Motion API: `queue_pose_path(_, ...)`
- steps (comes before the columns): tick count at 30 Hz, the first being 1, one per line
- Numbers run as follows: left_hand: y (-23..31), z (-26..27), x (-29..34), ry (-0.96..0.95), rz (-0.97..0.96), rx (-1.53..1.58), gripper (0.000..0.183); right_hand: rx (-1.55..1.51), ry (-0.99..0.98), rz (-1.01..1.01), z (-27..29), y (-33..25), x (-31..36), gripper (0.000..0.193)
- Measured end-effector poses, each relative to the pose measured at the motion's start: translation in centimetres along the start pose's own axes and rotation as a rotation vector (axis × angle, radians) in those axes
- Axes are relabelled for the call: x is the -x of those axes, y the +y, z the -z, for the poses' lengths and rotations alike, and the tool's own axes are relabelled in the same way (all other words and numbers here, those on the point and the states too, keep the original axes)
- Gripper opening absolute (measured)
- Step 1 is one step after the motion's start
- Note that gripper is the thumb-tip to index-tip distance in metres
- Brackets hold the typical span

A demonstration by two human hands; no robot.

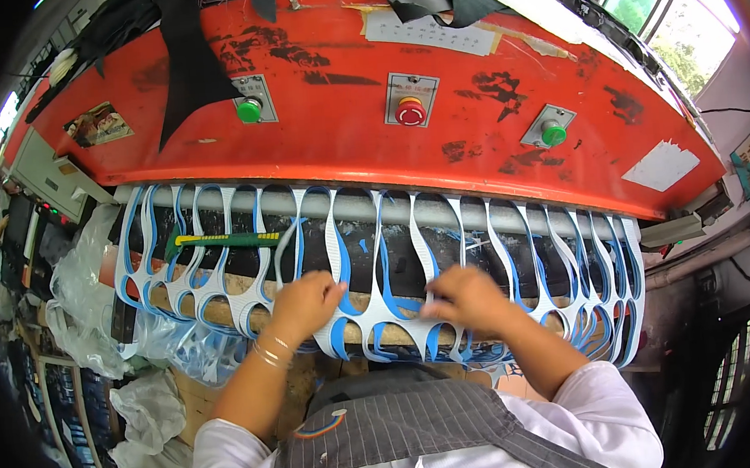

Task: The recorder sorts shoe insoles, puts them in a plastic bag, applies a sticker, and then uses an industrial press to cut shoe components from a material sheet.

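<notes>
A long white-and-blue cut-out sheet (pixel 384 310), a web of thin strips round rows of rounded holes, lies across the machine's front. My left hand (pixel 307 306) is closed at its near middle part, thumb and fingers pressed on a strip. To the right, my right hand (pixel 469 299) is bent over the same web, slightly smeared by motion. Its fingertips are pinched together at a small pale bit I cannot make out. Left of my left hand, a hammer (pixel 229 241) with a green-and-yellow handle rests among the strips on the dark bed.
Behind the sheet rises a red machine panel (pixel 332 124) with two green buttons and a red emergency stop button (pixel 410 111). A grey roller bar (pixel 281 202) runs along its foot. Clear plastic bags (pixel 83 293) hang at the left. Dark material scraps (pixel 185 65) drape over the panel.
</notes>
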State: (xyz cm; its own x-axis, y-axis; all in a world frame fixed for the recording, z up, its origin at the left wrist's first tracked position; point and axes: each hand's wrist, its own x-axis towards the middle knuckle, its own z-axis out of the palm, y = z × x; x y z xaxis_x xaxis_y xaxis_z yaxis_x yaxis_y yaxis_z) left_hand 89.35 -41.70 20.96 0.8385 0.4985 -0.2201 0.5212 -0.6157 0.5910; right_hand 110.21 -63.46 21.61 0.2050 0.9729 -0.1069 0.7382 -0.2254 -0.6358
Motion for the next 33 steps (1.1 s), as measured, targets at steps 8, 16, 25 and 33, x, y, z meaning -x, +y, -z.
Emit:
queue_pose_path(8, 0.6, -3.6, 4.3, 0.277, -0.177, -0.126, 0.025, 0.22, -0.174, -0.166, -2.8, -4.6, 1.8, 0.061)
queue_pose_path(16, -0.6, -4.9, 5.2, 0.352, -0.211, -0.061, 0.031, 0.234, -0.069, -0.211, -5.1, -3.7, 3.0, 0.055)
queue_pose_path(25, -0.9, -3.3, -0.6, 0.274, -0.254, 0.013, 0.034, 0.131, -0.046, -0.103, -1.0, -0.7, -6.2, 0.044)
queue_pose_path(33, -4.4, -9.5, -12.7, 0.355, -0.517, 0.082, 0.019, 0.824, 0.008, 0.244, -2.3, 6.2, -25.5, 0.063)
